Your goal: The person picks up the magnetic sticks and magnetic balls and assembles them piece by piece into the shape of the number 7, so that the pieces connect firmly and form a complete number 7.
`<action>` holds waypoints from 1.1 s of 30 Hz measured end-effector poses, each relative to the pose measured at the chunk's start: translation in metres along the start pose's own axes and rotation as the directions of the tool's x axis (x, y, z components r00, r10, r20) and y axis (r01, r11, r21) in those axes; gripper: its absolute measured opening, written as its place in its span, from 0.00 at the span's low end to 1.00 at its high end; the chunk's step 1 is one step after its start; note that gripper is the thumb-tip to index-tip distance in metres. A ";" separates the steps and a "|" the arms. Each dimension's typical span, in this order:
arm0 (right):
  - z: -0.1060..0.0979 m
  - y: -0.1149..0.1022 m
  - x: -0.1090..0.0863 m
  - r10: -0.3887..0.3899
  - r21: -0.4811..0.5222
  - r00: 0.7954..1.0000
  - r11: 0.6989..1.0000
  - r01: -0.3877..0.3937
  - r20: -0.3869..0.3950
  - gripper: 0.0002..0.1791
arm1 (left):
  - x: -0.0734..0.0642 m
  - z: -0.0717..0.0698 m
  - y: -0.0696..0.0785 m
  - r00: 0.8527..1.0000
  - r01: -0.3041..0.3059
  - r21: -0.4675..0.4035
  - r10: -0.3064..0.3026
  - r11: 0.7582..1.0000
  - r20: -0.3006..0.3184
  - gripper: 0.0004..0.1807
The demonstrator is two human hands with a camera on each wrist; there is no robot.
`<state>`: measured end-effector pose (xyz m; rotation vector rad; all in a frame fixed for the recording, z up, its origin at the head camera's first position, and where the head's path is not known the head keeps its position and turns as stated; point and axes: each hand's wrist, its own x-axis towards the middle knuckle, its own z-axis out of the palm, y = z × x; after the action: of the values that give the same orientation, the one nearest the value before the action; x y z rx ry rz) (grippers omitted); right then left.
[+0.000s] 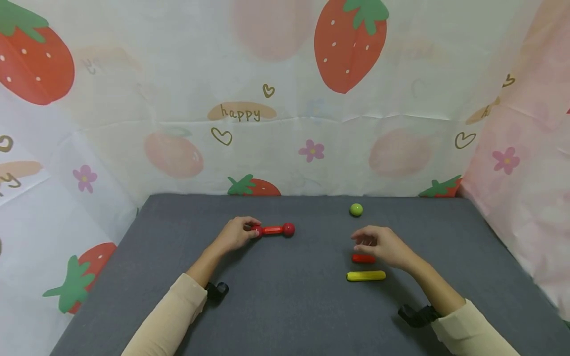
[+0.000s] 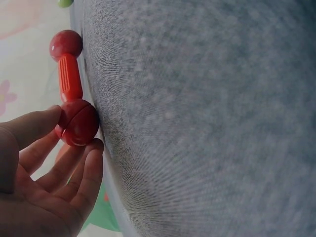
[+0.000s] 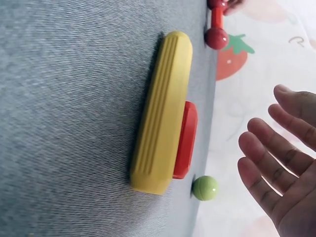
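Note:
My left hand point(image 1: 234, 234) grips a red ball point(image 2: 80, 124) between thumb and fingers at the left of the table. That ball sits against one end of a short red rod point(image 1: 272, 230), and a second red ball point(image 1: 288, 229) is at the rod's other end, so the three form a dumbbell shape. Over on the right, my right hand point(image 1: 390, 246) hovers with loosely bent fingers and nothing in them. Close below its fingers in the head view lies a short red rod point(image 1: 361, 258). A longer yellow rod point(image 1: 366, 276) with grooves lies nearer to me, parallel to it.
A green ball point(image 1: 356, 209) rests near the far edge of the grey table point(image 1: 285, 306), beyond the right hand. Behind the table hangs a pale cloth point(image 1: 338, 168) printed with strawberries, and more cloth stands along both sides.

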<state>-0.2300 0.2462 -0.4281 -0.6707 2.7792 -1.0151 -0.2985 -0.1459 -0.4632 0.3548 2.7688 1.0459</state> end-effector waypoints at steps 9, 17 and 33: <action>0.004 0.005 -0.007 -0.006 -0.016 1.000 1.000 0.006 -0.006 0.16 | 0.001 -0.001 -0.001 1.000 -0.009 0.010 0.009 1.000 0.002 0.16; 0.005 0.008 -0.010 -0.009 -0.013 1.000 1.000 0.009 -0.013 0.15 | 0.000 -0.001 0.000 1.000 0.003 0.007 -0.003 1.000 0.004 0.16; 0.007 0.013 -0.012 0.018 0.007 1.000 1.000 -0.018 -0.004 0.15 | 0.000 -0.001 0.000 1.000 0.007 0.001 -0.007 1.000 0.006 0.16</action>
<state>-0.2220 0.2562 -0.4424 -0.6428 2.7784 -1.0230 -0.2991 -0.1459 -0.4627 0.3478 2.7633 1.0400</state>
